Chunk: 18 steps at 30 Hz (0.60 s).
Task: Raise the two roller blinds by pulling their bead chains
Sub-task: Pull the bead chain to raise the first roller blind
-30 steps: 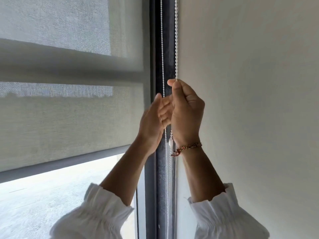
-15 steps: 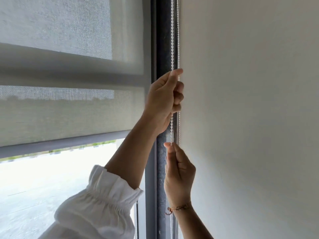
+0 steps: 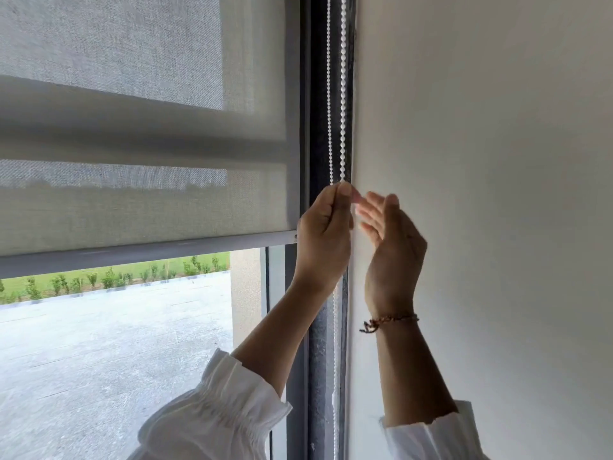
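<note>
Two bead-chain strands (image 3: 343,94) ran up the frame; left hand (image 3: 323,237) pinched them, probably both. Right hand (image 3: 391,247) was open, blurred, holding nothing. One blind (image 3: 142,200) was partly raised.

Head view looks up, close, seemingly tilted, at window frame (image 3: 316,127).

Nothing here sits on a worktop; what carries your things is the dark window frame (image 3: 318,127), running top to bottom through the middle of the picture, just left of the white wall (image 3: 481,161). Two white bead chains (image 3: 343,94) hang down against it, side by side. The grey roller blind (image 3: 149,207) hangs to its left, its bottom bar (image 3: 132,252) crossing the left half above bare glass.
</note>
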### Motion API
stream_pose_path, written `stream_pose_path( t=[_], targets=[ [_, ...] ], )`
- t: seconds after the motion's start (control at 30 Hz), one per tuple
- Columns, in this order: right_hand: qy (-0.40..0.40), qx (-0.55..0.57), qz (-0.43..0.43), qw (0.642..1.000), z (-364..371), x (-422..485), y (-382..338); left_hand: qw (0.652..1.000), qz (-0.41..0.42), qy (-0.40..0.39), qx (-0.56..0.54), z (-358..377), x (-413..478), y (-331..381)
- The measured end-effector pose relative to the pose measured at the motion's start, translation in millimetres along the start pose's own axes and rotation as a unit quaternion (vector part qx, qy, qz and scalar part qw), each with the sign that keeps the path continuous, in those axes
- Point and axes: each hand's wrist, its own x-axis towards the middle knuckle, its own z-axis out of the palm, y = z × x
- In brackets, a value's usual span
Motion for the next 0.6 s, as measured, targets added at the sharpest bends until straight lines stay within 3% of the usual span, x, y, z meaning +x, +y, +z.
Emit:
stream_pose_path(
  t=[0.17, 0.3, 0.4, 0.6],
  targets=[
    [-0.020, 0.052, 0.004, 0.998, 22, 34, -39, 0.999, -0.039, -0.024, 0.007, 8, -38, -25],
    [-0.073, -0.020, 0.015, 0.997, 38, 43, -48, 0.995, -0.092, -0.047, 0.015, 8, -74, -42],
    [-0.046, -0.048, 0.026, 0.997, 41, 42, -40, 0.992, -0.108, -0.055, 0.019, 0, -94, -54],
    [-0.025, -0.070, -0.066, 0.995, 39, 33, -22, 0.977, -0.177, -0.090, -0.072, -16, -83, -54]
  ],
)
